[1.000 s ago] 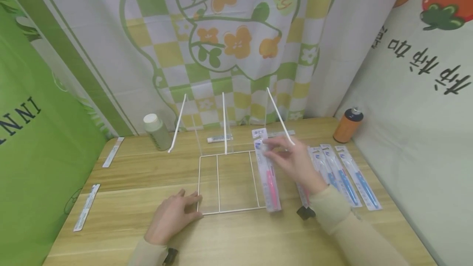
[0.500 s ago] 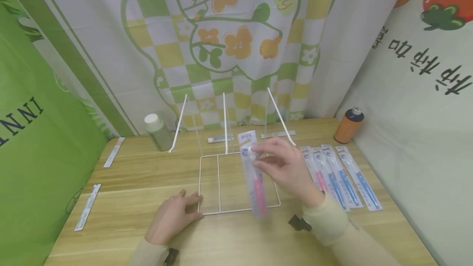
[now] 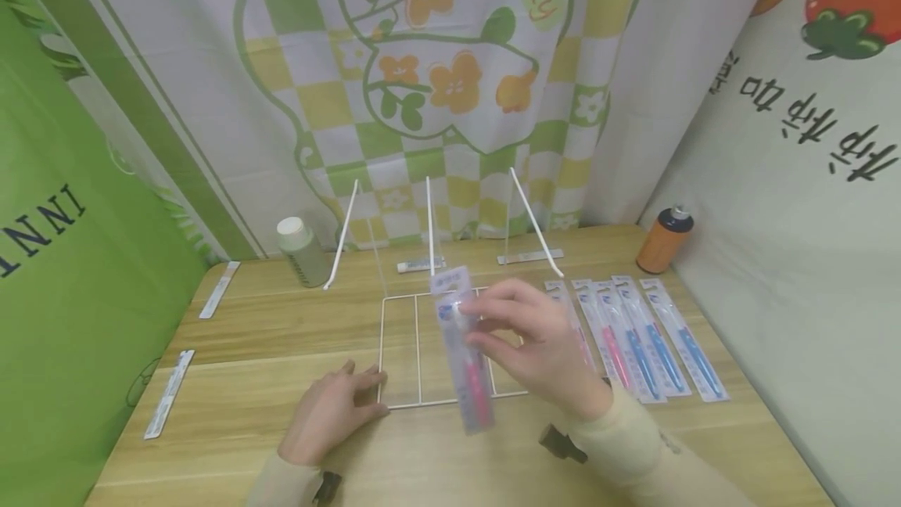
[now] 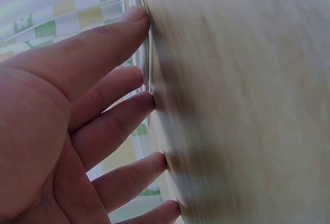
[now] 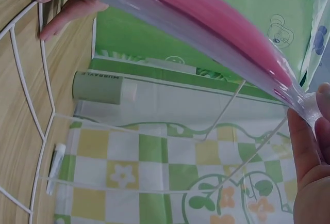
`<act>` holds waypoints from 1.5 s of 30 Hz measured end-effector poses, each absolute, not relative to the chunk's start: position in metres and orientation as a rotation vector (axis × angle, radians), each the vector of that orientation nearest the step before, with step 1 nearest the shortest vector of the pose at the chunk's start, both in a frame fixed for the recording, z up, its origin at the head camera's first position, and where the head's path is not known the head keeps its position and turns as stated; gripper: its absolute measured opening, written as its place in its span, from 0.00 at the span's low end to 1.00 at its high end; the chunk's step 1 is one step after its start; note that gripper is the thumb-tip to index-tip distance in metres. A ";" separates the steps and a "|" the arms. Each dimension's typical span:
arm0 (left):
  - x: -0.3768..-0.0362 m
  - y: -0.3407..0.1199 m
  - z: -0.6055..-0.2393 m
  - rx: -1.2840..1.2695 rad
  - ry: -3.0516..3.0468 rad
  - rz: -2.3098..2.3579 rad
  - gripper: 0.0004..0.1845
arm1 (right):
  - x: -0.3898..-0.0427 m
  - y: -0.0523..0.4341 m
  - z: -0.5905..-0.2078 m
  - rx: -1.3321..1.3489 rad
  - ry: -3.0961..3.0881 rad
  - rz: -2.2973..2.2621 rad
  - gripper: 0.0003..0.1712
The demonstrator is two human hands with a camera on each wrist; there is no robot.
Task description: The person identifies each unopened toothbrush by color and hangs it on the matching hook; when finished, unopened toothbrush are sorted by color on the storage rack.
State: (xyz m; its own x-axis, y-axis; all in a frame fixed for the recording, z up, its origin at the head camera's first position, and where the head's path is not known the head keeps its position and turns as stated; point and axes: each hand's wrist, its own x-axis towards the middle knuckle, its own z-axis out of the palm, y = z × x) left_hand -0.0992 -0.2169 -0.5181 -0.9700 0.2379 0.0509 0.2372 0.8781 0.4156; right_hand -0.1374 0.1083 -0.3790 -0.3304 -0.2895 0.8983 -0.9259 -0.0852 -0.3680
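Pink toothbrush pack [image 3: 464,350] hangs above the white wire rack [image 3: 401,350], pinched near its top by the right hand [image 3: 535,343]; left hand [image 3: 331,413] lies flat, fingers straight, touching the rack's near-left corner.

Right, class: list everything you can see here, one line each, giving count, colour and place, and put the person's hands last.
held toothbrush pack: one, pink brush in clear pack, above the rack's base
wire rack: one, white, clear dividers, table centre
toothbrush packs on table: five, two pink and three blue, right of the rack
green bottle: one, pale green, white cap, back left
orange bottle: one, orange, dark cap, back right
label strips: four, white, two at left edge, two behind the rack
table: one, light wood
right hand: pinches the held pack near its top
left hand: flat on the table, fingertips at the rack's front left corner
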 end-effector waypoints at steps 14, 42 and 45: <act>-0.100 -0.218 -0.522 0.402 3.036 0.684 0.28 | -0.141 0.092 -0.378 1.353 -1.571 1.324 0.13; -0.099 -0.217 -0.519 0.411 3.049 0.700 0.26 | -0.212 0.077 -0.395 1.168 -1.793 1.340 0.24; -0.099 -0.217 -0.519 0.408 3.050 0.706 0.26 | -0.222 0.074 -0.395 1.147 -1.797 1.347 0.24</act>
State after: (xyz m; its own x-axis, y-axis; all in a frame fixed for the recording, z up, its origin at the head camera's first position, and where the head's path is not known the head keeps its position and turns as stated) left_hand -0.0995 -0.2166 -0.5192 -0.9666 0.2458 0.0732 0.2530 0.8666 0.4301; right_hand -0.2218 0.0740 -0.3954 -0.4385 -0.2776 0.8548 -0.8983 0.1068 -0.4261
